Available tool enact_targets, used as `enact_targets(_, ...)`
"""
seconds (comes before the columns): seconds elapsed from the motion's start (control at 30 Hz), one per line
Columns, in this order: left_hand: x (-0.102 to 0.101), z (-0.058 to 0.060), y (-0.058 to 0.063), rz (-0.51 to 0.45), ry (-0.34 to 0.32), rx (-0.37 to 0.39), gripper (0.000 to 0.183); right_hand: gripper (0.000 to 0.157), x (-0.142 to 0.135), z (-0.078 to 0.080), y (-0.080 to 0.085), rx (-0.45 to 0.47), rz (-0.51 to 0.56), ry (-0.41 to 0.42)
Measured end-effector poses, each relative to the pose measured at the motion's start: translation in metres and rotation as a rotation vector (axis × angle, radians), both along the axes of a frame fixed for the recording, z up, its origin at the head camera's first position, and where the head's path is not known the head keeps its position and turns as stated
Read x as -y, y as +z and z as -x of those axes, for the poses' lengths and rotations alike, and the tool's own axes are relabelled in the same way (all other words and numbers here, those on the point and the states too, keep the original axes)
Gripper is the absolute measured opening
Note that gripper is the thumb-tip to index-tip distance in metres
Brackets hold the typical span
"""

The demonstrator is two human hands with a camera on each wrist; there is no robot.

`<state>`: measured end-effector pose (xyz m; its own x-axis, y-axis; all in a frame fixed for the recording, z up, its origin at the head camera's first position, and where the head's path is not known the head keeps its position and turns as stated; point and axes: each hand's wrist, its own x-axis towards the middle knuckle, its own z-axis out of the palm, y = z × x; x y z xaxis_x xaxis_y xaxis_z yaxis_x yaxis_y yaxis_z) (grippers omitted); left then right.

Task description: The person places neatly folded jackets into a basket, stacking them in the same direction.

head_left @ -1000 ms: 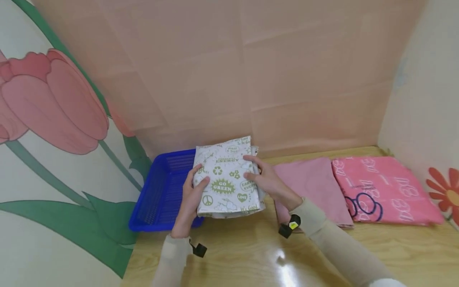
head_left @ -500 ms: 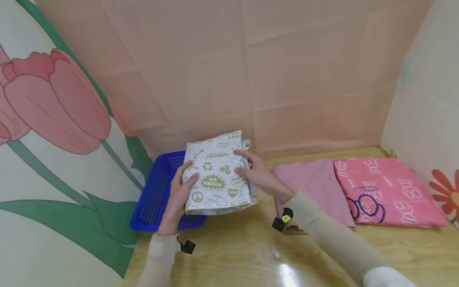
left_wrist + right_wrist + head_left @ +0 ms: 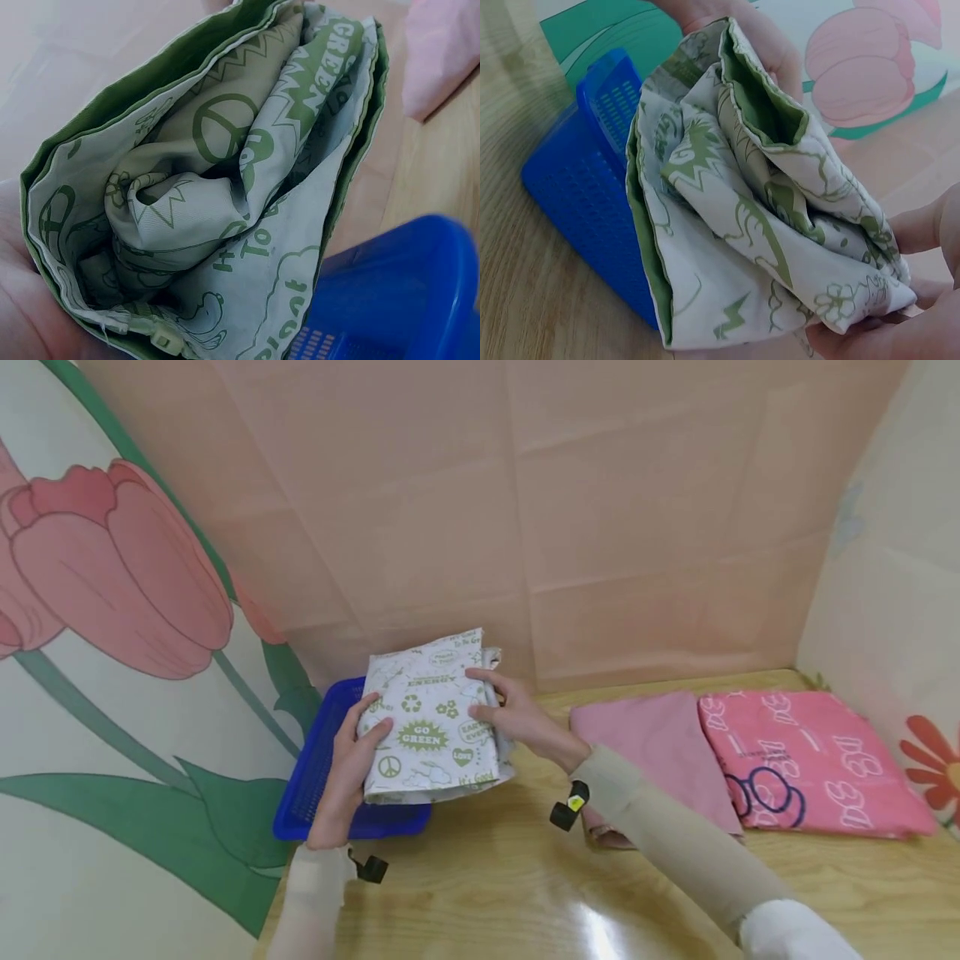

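"Over the right part of a blue basket (image 3: 397, 823), on a wooden table (image 3: 480, 897), a person holds up a bundle of green-and-white printed cloth (image 3: 423, 710). Its folded face, with the words GO GREEN near the middle, tilts up toward the viewer."

"How do the hands hold it?"

"One at each side, both occupied. The left hand (image 3: 349, 768) grips the left edge, its thumb on the printed face. The right hand (image 3: 525, 722) pinches the opposite edge, two digits showing on the front."

"Does the bundle rest on the basket?"

"From the head it overlaps the basket, but I can't tell whether it touches the rim."

"What lies nearby?"

"To the right, flat on the table, a pale pink cloth (image 3: 652, 735), folded; just beside it, a bright pink cloth (image 3: 825, 760) with white lettering."

"What might go wrong?"

"Both wrist views look into the bundle's open side, where the inner layers are loose and rumpled. Should either hand ease its grip, those layers would probably slide out and undo the folding. Uneven squeezing could bow the bundle and push its edges out of line. Lowered at this slant, its bottom edge might also snag on the rim."
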<state>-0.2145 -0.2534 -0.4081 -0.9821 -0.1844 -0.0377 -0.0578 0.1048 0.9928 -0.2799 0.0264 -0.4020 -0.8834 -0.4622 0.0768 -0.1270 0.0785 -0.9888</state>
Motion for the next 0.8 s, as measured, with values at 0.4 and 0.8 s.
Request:
enact_targets(0.4,0.017,0.002,-0.004,0.023,0.055,0.000,0.055,0.067,0.014,0.007,-0.002,-0.033,-0.038,0.088)
enact_targets(0.8,0.051,0.004,-0.002,0.028,0.075,-0.010,0.058,0.070,0.045,0.011,0.002,-0.093,-0.105,0.149)
